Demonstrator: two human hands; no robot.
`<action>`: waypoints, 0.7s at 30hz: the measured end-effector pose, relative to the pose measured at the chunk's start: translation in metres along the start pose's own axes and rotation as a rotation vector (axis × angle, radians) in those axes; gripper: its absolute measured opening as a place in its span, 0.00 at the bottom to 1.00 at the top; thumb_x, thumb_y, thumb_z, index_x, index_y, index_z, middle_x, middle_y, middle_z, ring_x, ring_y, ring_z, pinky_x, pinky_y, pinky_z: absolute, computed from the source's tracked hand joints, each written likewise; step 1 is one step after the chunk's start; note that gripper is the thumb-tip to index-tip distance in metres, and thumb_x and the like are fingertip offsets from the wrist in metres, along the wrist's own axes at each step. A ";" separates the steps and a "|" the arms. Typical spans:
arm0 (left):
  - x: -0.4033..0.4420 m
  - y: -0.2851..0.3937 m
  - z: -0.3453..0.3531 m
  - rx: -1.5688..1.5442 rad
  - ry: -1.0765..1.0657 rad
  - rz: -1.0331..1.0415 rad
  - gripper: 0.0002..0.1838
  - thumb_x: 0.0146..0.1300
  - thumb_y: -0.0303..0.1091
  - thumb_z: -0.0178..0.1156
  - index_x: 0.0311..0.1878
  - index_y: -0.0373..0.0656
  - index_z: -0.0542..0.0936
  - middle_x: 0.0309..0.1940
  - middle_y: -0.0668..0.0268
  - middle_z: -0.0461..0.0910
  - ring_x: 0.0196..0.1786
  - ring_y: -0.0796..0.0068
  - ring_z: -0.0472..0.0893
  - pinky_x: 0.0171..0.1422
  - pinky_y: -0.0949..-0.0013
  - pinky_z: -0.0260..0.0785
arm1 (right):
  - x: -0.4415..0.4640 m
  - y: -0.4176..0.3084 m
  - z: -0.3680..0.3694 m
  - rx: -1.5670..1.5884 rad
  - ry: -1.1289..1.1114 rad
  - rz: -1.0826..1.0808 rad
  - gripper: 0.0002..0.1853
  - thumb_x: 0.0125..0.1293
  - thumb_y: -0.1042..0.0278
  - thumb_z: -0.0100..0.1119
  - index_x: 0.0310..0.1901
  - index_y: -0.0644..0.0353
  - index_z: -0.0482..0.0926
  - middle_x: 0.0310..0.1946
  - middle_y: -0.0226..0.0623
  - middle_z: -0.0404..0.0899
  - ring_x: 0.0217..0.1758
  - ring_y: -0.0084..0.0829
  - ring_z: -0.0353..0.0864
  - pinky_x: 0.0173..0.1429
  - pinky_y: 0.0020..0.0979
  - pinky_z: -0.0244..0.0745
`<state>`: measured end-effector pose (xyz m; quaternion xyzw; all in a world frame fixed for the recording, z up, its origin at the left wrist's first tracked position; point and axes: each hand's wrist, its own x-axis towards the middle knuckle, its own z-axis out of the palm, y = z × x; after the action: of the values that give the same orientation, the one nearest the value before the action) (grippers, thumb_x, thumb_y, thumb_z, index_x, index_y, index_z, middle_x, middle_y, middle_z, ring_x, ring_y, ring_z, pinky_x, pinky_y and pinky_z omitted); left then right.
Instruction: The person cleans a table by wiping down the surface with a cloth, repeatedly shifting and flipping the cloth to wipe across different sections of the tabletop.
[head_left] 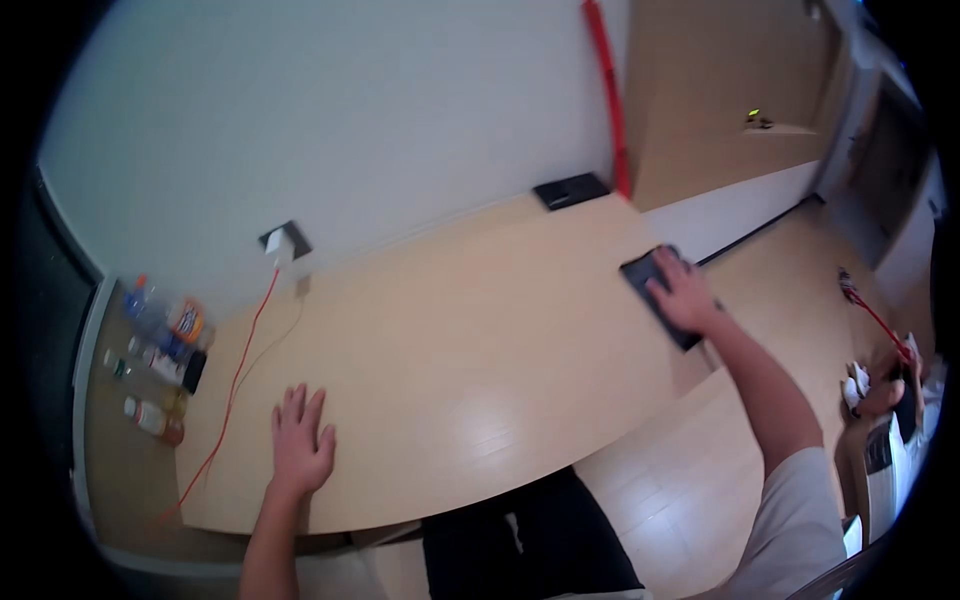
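My left hand (302, 440) lies palm down on the left part of the wooden table (480, 330), fingers stretched out and holding nothing. Over at the table's right edge, my right hand (683, 290) rests on a dark flat rectangular piece that looks like a folded cloth (640, 276). Its thumb and fingers are spread across the top, and part of the piece is hidden under the palm. A red cable (236, 375) runs from a white charger (281, 246) at the wall and passes left of my left hand.
Several bottles (152, 415) stand beyond the table's left end. A black flat panel (571, 191) sits at the back right corner, near a red strip (612, 100) on the wall. Another person (905, 385) is at the far right, beside a red stick-like object (875, 315).
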<state>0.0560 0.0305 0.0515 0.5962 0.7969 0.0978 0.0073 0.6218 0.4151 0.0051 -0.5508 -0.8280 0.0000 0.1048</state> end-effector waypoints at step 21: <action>-0.017 -0.001 0.000 -0.151 0.186 -0.028 0.33 0.72 0.54 0.57 0.74 0.47 0.75 0.78 0.51 0.68 0.84 0.49 0.61 0.88 0.43 0.48 | 0.038 0.012 -0.013 -0.152 -0.164 0.143 0.33 0.85 0.43 0.34 0.86 0.41 0.51 0.88 0.30 0.48 0.82 0.54 0.63 0.83 0.52 0.59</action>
<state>0.0597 0.0136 0.0498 0.5710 0.7927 0.2124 -0.0203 0.6206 0.4533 0.0235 -0.6128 -0.7902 -0.0102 -0.0058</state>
